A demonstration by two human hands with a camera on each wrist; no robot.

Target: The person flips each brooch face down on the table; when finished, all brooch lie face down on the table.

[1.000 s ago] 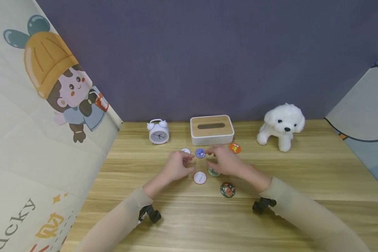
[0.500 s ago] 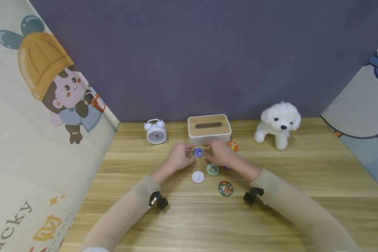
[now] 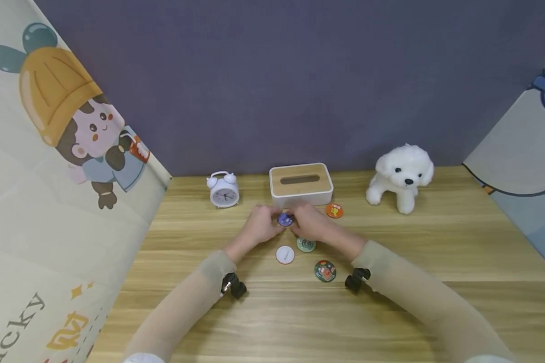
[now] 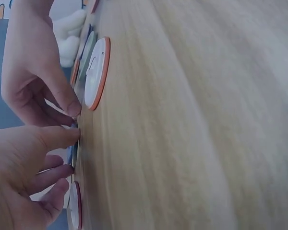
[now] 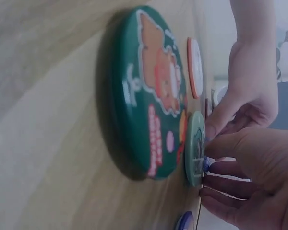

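Note:
A small purple badge (image 3: 285, 219) lies on the wooden table between both hands. My left hand (image 3: 260, 225) pinches its left edge with thumb and fingers, and my right hand (image 3: 310, 222) pinches its right edge. In the left wrist view the left hand (image 4: 24, 167) and right hand (image 4: 38, 72) nearly meet at the badge, mostly covered by fingers. Closer to me lie a white badge (image 3: 285, 255) with its pin side up, a light green badge (image 3: 306, 245) and a dark green badge (image 3: 325, 271). An orange badge (image 3: 334, 210) is right of the hands.
Behind the hands stands a white tissue box (image 3: 301, 200) with a wooden lid. A white alarm clock (image 3: 224, 194) is at the left, a white plush dog (image 3: 401, 176) at the right. Another badge (image 4: 75, 206) lies beside the left hand; one more (image 5: 186, 221) is near the right hand.
Both hands have moved inward and now grip the purple badge from its two sides. The orange badge is uncovered by the right hand. The camera view has shifted slightly.

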